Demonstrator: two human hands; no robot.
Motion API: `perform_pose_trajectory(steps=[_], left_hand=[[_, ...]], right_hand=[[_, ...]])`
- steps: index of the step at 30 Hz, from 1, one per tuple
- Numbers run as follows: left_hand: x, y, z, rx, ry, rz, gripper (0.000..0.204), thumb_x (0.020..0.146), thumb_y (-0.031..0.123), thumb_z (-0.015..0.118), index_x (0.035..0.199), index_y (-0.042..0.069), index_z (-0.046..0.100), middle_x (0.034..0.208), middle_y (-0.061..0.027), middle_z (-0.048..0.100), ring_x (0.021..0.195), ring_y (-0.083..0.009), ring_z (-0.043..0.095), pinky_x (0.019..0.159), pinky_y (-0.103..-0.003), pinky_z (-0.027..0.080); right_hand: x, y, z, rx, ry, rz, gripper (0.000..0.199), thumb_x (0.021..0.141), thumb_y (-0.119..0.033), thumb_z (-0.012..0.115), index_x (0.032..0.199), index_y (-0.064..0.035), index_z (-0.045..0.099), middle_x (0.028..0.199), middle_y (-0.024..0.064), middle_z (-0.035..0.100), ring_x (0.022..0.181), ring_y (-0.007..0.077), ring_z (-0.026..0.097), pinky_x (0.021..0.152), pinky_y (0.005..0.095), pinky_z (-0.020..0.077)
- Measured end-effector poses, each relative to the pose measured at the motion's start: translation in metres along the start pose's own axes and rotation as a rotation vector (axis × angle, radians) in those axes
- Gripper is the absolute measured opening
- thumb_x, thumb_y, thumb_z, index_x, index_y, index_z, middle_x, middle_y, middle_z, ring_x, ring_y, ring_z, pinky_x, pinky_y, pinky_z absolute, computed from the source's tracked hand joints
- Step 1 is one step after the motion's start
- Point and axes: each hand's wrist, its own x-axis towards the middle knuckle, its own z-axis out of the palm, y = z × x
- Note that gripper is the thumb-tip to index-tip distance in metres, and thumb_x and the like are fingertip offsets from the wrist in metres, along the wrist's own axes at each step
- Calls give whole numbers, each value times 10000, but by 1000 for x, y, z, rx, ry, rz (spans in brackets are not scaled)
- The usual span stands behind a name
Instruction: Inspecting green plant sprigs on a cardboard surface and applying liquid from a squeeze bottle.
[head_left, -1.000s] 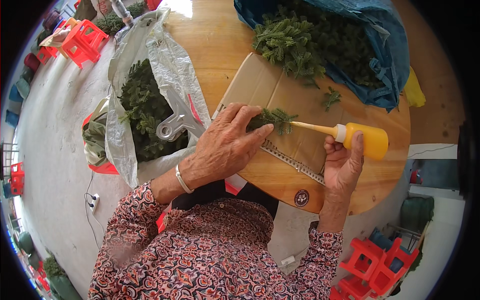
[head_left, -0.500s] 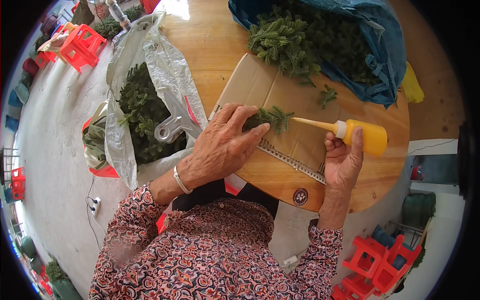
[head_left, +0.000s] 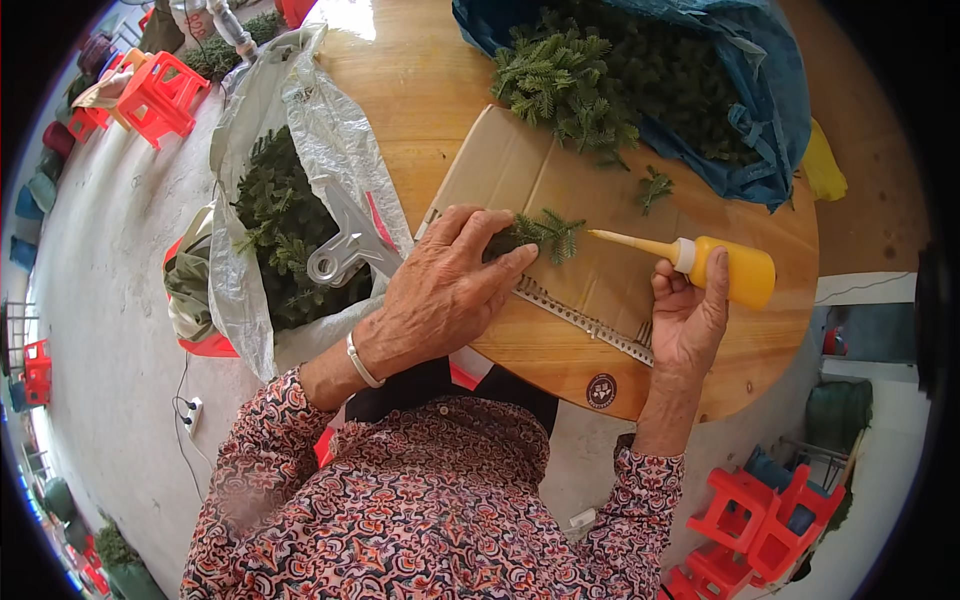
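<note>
My left hand [head_left: 455, 265] is closed on a green fir sprig [head_left: 556, 235], its fingers and thumb covering one end while the needled end sticks out to the right. In my right hand [head_left: 690, 320] is a yellow squeeze bottle [head_left: 735, 273] with a white collar and a long tapered nozzle, held sideways. The nozzle tip points left and stops just short of the sprig. Both hands are over a flat cardboard sheet [head_left: 500, 165] on the wooden table. A smaller loose sprig [head_left: 655, 188] lies farther back on the cardboard.
A blue bag [head_left: 765, 90] full of fir branches [head_left: 570, 85] lies at the table's far right. To the left, a whitish plastic sack [head_left: 235, 200] holds more greenery, with a grey clamp [head_left: 350, 240] at its edge. A perforated strip [head_left: 590, 322] runs along the cardboard's near edge. Red stools [head_left: 160, 100] stand around.
The nozzle tip has drawn slightly to the right, leaving a small gap from the sprig. My left hand and the sprig have barely moved.
</note>
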Motion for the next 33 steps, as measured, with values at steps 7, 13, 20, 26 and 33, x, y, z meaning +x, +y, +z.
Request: perform_pose_trajectory(steps=[7,13,20,26,33], left_hand=[[0,0,-2,1,0,5,282,780,78,653,1062,90,656,1183,-123,518,984,-277,494,874,-361,449],[0,-1,0,-15,25,-2,248,780,68,658,1027,87,675,1147,-119,539,968,-272,501,850,-358,453],[-2,-9,-7,-249,64,-59,209,772,-13,618,951,66,690,958,-81,569,821,-202,513,720,-289,458],[-24,-22,-56,-118,246,-286,184,737,-80,629,818,55,723,902,-51,637,677,-148,553,579,-261,462],[-41,-90,-115,631,168,-368,235,773,-64,619,949,67,702,916,-45,638,702,-184,585,639,-286,480]], right_hand=[[1,-3,-1,-11,40,-6,369,833,-236,729,1062,-12,548,858,99,644,625,171,639,564,202,550],[2,-3,-3,-19,81,-40,372,839,-248,722,1065,-11,546,837,90,644,625,167,638,540,198,536],[9,0,-21,185,8,14,371,862,-261,693,1078,-2,539,912,114,637,689,175,614,606,233,532],[24,13,-21,414,-141,120,371,893,-252,652,1121,12,524,1060,160,596,787,195,583,680,265,521],[47,-5,-33,452,-268,229,383,915,-231,618,1166,34,500,1144,186,555,857,212,574,689,270,521]])
